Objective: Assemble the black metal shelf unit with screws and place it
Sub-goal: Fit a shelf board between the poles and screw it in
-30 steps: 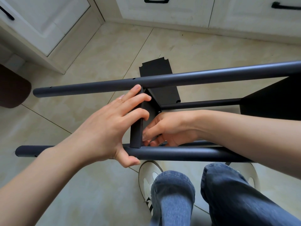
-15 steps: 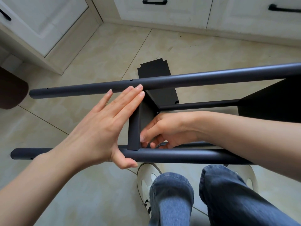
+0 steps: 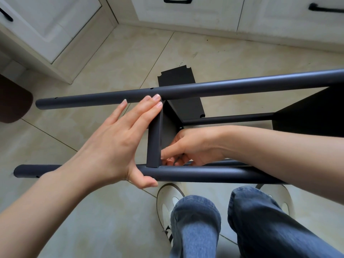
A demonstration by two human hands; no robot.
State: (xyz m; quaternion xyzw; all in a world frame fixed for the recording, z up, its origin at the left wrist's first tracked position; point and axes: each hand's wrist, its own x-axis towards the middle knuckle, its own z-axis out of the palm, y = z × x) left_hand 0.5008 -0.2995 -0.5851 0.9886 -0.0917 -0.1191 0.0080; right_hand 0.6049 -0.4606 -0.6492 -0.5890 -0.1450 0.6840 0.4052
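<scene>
Since a moment ago my left hand (image 3: pixel 113 146) has flattened, fingers straight against the shelf panel (image 3: pixel 154 142) to brace it between the two tubes of the shelf frame (image 3: pixel 214 90) lying across my knees. Behind that panel my right hand (image 3: pixel 188 148) curls at the lower corner joint, pinching something too small to make out, I judge a screw.

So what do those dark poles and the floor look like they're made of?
The poles look like metal tubing with a matte black painted or powder coat: soft, dull highlights run along them and small screw holes pierce the wall. The floor looks like glazed ceramic or stone tile, beige and mottled with thin grout lines; which one can't be told.
</scene>
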